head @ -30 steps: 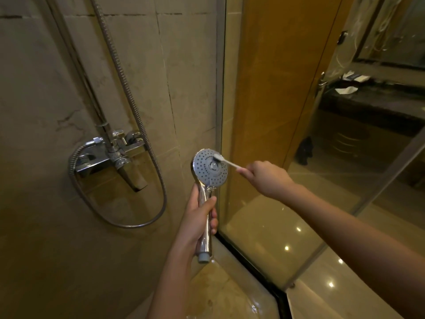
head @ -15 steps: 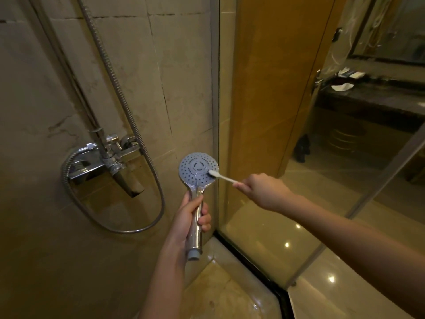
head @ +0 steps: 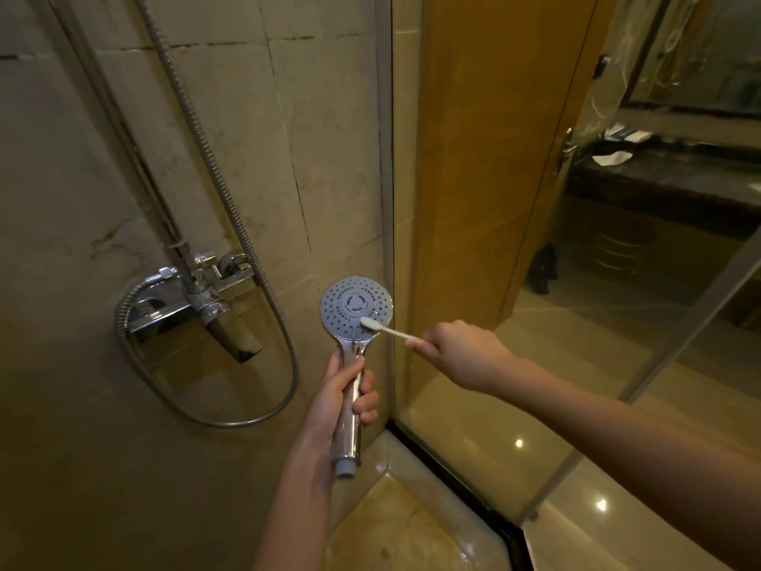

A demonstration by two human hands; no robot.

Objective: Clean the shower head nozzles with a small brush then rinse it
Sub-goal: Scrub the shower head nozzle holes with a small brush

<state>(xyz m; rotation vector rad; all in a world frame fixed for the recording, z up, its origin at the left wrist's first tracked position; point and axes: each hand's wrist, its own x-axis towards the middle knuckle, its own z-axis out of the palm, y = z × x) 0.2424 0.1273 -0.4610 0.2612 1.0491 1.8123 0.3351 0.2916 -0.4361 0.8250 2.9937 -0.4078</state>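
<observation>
Gripping the shower head handle, the left hand hides its middle; right hand pinches the brush.

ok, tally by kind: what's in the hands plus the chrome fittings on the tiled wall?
Shower head: 1
Small brush: 1
Mixer tap: 1
Metal hose: 1
Riser pipe: 1
Total: 5

Chrome mixer tap on tiled wall, looped metal hose, glass partition, dark vanity counter
</observation>
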